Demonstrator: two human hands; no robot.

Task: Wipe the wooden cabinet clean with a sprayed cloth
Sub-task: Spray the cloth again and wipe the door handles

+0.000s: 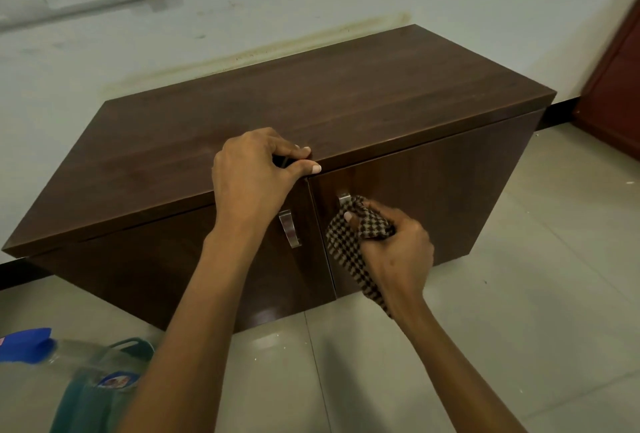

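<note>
- Pale tiled floor [519,294] carries the wooden cabinet [311,103], backed against its wall edge.
- 1 clear, blue-capped bottle [52,356] lies beside teal fabric [90,405], nearer me.

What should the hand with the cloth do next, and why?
Probably rub the checked cloth down the handle of the right door, then across that door. The right hand holds the cloth bunched against the handle's top, and the left hand grips the wooden cabinet at its top front edge, likely steadying it.

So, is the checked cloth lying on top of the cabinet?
No, the right hand grips the cloth against the right door, by its handle.
</note>
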